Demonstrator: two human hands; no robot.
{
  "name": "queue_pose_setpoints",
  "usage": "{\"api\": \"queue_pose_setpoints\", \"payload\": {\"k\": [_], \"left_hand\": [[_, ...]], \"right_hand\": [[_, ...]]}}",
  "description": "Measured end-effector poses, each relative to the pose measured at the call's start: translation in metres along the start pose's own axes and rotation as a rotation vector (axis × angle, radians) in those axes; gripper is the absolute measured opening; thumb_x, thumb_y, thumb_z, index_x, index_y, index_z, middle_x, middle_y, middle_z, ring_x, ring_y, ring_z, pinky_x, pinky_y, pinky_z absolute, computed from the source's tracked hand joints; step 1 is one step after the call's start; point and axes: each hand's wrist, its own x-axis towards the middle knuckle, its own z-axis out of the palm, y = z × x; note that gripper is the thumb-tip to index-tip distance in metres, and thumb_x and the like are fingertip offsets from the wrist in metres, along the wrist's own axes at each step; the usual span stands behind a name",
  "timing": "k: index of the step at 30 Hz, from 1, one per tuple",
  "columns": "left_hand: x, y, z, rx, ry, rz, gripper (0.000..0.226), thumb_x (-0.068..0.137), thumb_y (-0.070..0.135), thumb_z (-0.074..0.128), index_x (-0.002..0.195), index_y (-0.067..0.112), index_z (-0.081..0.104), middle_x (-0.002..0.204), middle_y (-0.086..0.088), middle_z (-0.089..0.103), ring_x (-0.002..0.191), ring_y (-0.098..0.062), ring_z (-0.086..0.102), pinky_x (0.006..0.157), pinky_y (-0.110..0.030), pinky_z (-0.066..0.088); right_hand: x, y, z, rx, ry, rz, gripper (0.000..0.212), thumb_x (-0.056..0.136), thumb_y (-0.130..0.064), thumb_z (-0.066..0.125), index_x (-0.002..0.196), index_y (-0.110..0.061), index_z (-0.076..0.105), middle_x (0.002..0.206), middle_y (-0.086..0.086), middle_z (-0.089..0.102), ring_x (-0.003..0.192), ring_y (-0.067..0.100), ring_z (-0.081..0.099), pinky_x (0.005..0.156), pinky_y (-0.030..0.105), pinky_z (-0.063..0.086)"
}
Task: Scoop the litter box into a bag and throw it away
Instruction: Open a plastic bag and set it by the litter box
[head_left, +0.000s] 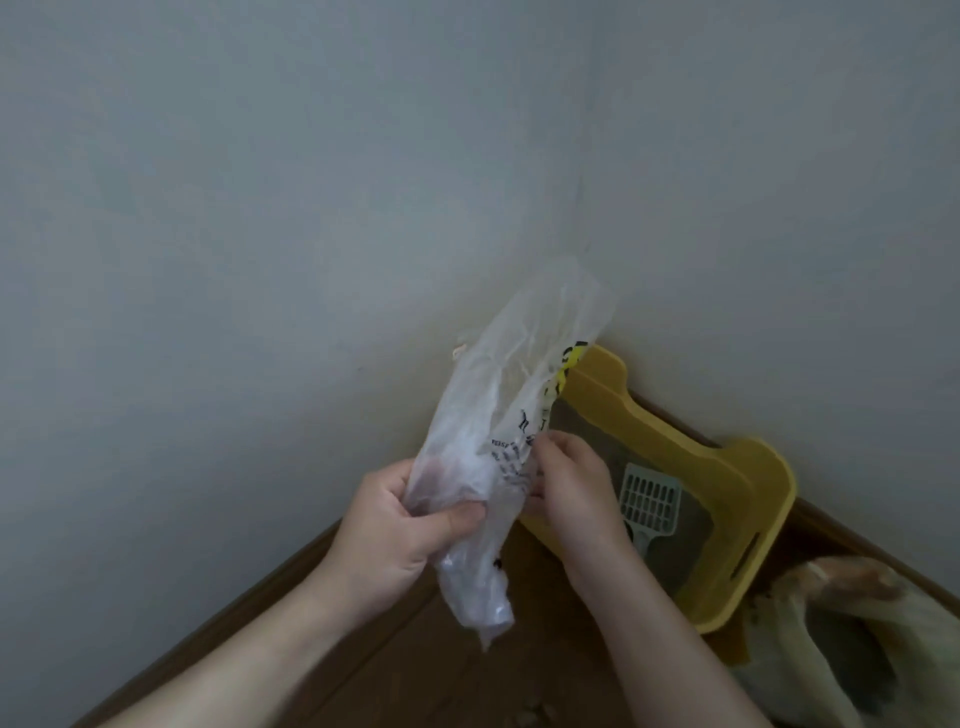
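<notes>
A person's left hand (395, 525) and right hand (571, 483) are both pinching a crumpled plastic bag (498, 415) above the yellow litter box (727, 467), its scoop (649, 501) lying inside.

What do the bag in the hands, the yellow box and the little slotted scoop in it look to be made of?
The bag: thin translucent plastic film, likely; it crumples into soft folds and light passes through.
The litter box: rigid moulded plastic, matte yellow, with a smooth rounded rim and a cut-out handle slot.
The scoop: probably hard pale plastic, given its moulded slotted grid.
</notes>
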Motion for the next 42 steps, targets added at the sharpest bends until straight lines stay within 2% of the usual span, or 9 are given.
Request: {"api": "queue_pose_setpoints", "payload": {"k": [6,10,18,23,27,30,33,39,42], "left_hand": [[-0.009,-0.024,-0.031,0.020,-0.029,-0.133,0.052,0.058,-0.005,0.088,0.104,0.004,0.065,0.098,-0.011,0.077,0.089,-0.023,0.075,0.069,-0.027,0.058],[-0.012,-0.026,-0.046,0.026,-0.038,-0.151,0.083,0.049,0.019,0.092,0.124,0.013,0.056,0.116,-0.006,0.073,0.105,-0.022,0.070,0.077,-0.029,0.058],[0.003,-0.008,-0.050,0.029,0.159,-0.143,0.091,0.050,0.047,0.087,0.129,0.021,0.051,0.116,0.001,0.071,0.102,-0.012,0.070,0.081,-0.029,0.058],[0.021,-0.008,-0.053,-0.037,0.277,-0.097,0.066,0.068,0.025,0.089,0.124,0.018,0.056,0.105,-0.003,0.075,0.099,-0.021,0.072,0.084,-0.040,0.058],[0.024,-0.015,-0.057,0.041,0.357,-0.059,0.031,0.073,-0.008,0.078,0.097,0.010,0.069,0.091,-0.015,0.073,0.086,-0.030,0.068,0.077,-0.043,0.057],[0.020,-0.016,-0.058,0.062,0.353,-0.026,0.023,0.070,-0.010,0.079,0.089,0.000,0.069,0.087,-0.018,0.075,0.080,-0.029,0.070,0.074,-0.044,0.058],[0.018,-0.022,-0.065,0.063,0.347,-0.005,0.020,0.071,-0.010,0.079,0.085,-0.003,0.067,0.087,-0.020,0.074,0.075,-0.026,0.069,0.071,-0.042,0.058],[0.017,-0.031,-0.070,0.137,0.340,0.034,0.034,0.075,-0.020,0.070,0.069,0.012,0.062,0.068,0.005,0.065,0.070,-0.014,0.062,0.073,-0.038,0.053],[0.015,-0.032,-0.070,0.123,0.351,0.041,0.036,0.074,-0.020,0.071,0.067,0.013,0.060,0.062,0.010,0.063,0.064,-0.008,0.060,0.068,-0.025,0.052]], "right_hand": [[-0.006,0.002,0.012,-0.084,0.065,-0.244,0.023,0.092,-0.019,0.066,0.109,-0.031,0.056,0.099,-0.006,0.067,0.092,0.010,0.068,0.081,0.030,0.058],[-0.013,0.000,0.007,-0.182,0.030,-0.354,0.024,0.090,-0.018,0.068,0.108,-0.031,0.059,0.098,-0.007,0.069,0.089,0.005,0.068,0.082,0.037,0.060],[-0.034,0.010,0.003,-0.332,-0.126,-0.389,0.022,0.089,-0.012,0.069,0.096,-0.032,0.063,0.091,-0.005,0.070,0.083,0.011,0.069,0.076,0.042,0.060],[-0.046,0.018,0.003,-0.510,-0.210,-0.372,0.018,0.085,-0.011,0.072,0.083,-0.026,0.063,0.084,-0.006,0.069,0.075,0.009,0.065,0.075,0.038,0.058],[-0.044,0.019,0.002,-0.679,-0.214,-0.364,0.019,0.080,-0.018,0.078,0.078,-0.027,0.061,0.080,-0.004,0.067,0.072,0.006,0.062,0.070,0.032,0.055],[-0.040,0.008,0.003,-0.686,-0.230,-0.406,0.017,0.078,-0.022,0.080,0.080,-0.026,0.063,0.079,-0.002,0.067,0.071,0.007,0.062,0.070,0.033,0.056],[-0.031,-0.014,0.009,-0.710,-0.241,-0.483,0.018,0.081,-0.027,0.076,0.094,-0.029,0.064,0.086,-0.005,0.066,0.079,0.006,0.063,0.074,0.033,0.057],[-0.003,-0.074,0.039,-0.873,-0.397,-0.642,0.075,0.082,-0.031,0.077,0.146,-0.033,0.036,0.098,-0.011,0.064,0.086,0.004,0.063,0.079,0.028,0.057],[0.018,-0.084,0.047,-0.995,-0.477,-0.562,0.058,0.083,-0.032,0.076,0.136,-0.025,0.053,0.096,-0.010,0.065,0.088,0.006,0.063,0.083,0.028,0.056]]}}
